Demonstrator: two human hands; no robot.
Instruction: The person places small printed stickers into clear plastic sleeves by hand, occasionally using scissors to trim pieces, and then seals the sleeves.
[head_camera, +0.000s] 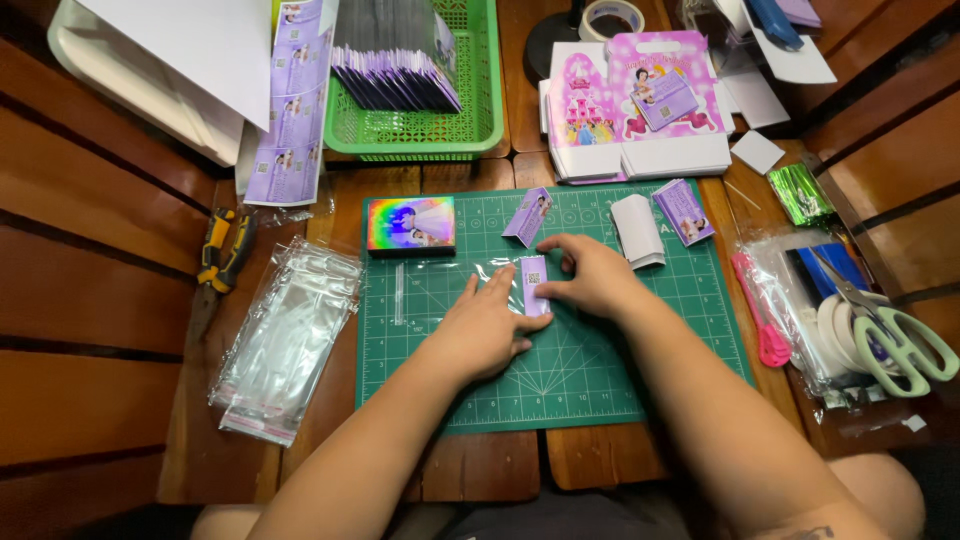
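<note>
**Purple card box between your two hands on the green mat**

Green cutting mat (600, 380) is lying nearest you, and your left hand (487, 325) is pressing flat and open on it, fingertips touching the small purple box (534, 285). Your right hand (592, 275) is curling loosely around the box's far right side, fingers pinching its top end. The box is standing with its long axis pointing away from you, wrapped in a clear sleeve (497, 272). Further off, a rainbow-coloured box (411, 225) is sitting left, and a green basket (480, 90) beyond.
</note>
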